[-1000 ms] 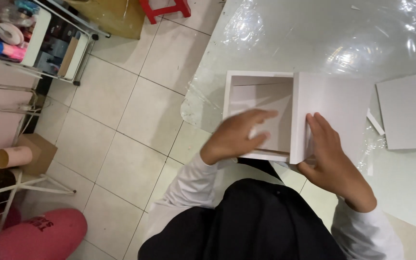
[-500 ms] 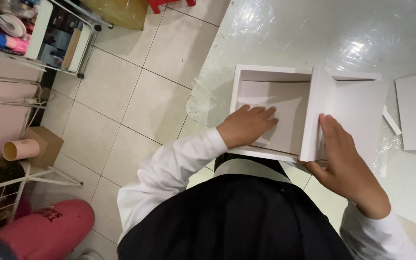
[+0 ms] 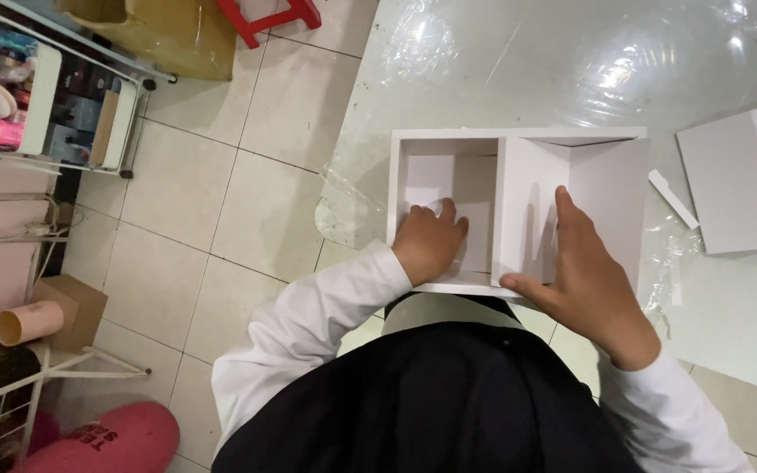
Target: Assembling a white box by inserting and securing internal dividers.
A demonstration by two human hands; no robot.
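Our left hand (image 3: 429, 243) presses flat and open inside the white box (image 3: 449, 206), and our right hand (image 3: 582, 271) lies open against its lid (image 3: 606, 197). The box sits at the tabletop's (image 3: 501, 79) near-left corner; a shove could tip it off the edge or snag the plastic sheet (image 3: 352, 215). Open room lies toward the far edge.
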